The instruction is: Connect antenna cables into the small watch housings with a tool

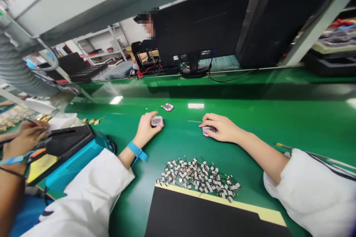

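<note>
Squarish module (157, 121) sits in the left hand (145, 127), pinched between thumb and fingers. A second module (208, 131) lies beneath the right hand's (224, 129) curled fingers; I cannot tell whether they grip it. A third module (168, 107) rests just beyond the left hand, while heaped small components (194, 176) lie nearer the body than both hands.

The green tabletop (239, 105) is brightly lit and throws back white patches of glare, as from lamps overhead (the middle one is nearly rectangular). A dark band crosses its far side, and the monitor (203, 26) sinks into near-black. The small module (157, 121) in the left hand (145, 127) is blurred; towards the stretched, wide-angle edges, the corrugated hose (20, 66) and right sleeve (317, 192) go soft. A co-worker's head (149, 25) is pixelated.
</note>
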`<state>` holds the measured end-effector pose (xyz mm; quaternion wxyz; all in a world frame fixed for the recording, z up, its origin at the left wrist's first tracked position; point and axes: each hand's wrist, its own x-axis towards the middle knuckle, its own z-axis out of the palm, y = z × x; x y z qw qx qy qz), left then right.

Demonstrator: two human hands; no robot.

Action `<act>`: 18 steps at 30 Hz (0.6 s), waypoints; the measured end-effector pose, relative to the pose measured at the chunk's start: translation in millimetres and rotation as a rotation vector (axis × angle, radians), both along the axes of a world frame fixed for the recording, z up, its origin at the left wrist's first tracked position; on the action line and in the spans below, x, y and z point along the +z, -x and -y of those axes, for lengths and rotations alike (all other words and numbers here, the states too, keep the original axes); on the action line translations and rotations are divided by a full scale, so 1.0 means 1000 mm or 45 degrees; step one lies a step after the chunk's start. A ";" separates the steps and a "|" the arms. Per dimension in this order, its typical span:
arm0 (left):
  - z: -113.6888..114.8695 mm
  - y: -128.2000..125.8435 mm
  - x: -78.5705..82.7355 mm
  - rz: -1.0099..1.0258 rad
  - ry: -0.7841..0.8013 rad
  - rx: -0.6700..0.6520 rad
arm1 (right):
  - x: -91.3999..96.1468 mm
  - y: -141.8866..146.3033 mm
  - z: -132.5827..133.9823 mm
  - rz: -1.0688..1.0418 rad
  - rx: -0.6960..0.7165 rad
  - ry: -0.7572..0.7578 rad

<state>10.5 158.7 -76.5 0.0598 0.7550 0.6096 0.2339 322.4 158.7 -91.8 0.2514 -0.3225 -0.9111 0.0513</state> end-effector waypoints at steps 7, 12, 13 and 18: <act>0.070 -0.028 0.004 0.274 0.124 -0.500 | 0.017 0.052 0.020 -0.062 -0.054 -0.132; 0.072 -0.008 0.021 0.308 0.287 -1.206 | 0.013 0.085 0.039 0.132 0.092 -0.008; 0.071 -0.007 0.022 0.261 0.333 -1.268 | 0.010 0.086 0.040 0.151 0.085 0.018; 0.071 -0.008 0.022 0.012 0.307 -1.301 | 0.002 0.078 0.035 0.063 0.135 0.131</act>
